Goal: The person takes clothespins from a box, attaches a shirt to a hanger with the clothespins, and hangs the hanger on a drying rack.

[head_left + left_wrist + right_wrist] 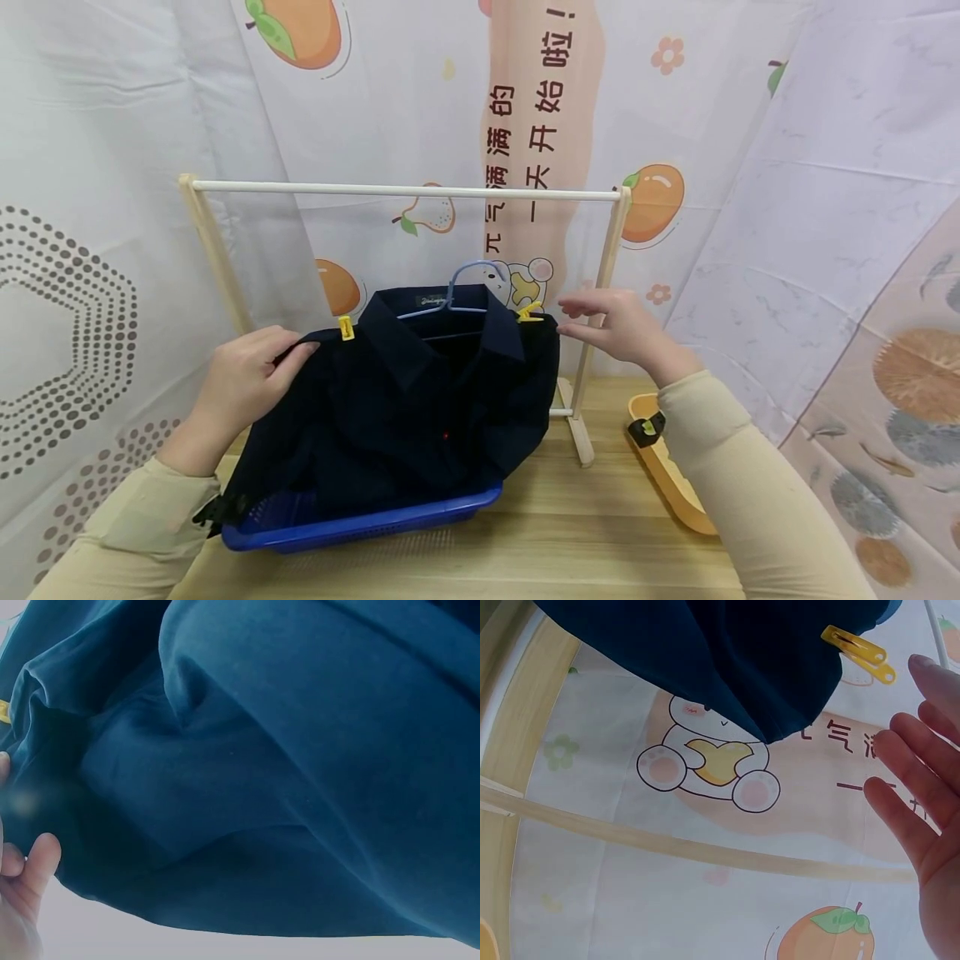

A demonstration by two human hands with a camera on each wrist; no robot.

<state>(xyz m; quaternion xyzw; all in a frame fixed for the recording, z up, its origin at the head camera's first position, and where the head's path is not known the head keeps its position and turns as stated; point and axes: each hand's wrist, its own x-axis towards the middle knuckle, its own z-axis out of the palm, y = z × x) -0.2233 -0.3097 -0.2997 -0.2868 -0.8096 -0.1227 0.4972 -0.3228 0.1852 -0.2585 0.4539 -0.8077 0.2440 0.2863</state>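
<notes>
A dark navy shirt [405,408] hangs on a light blue hanger [448,308], its collar upright and its lower part over a blue basket [375,521]. One yellow clothespin [346,327] clips the left shoulder; another yellow clothespin [530,312] sits on the right shoulder. My left hand [251,379] pinches the shirt's left shoulder fabric between thumb and fingers. Beside the right shoulder is my right hand [618,325], fingers extended and holding nothing. In the right wrist view this hand [930,772] is apart from the cloth and the clothespin [859,654].
Behind the shirt stands a wooden rack with a white rail [405,191]. On the table [600,542] at the right lies a yellow tray [671,467], partly hidden by my right forearm. A printed curtain [420,100] hangs at the back.
</notes>
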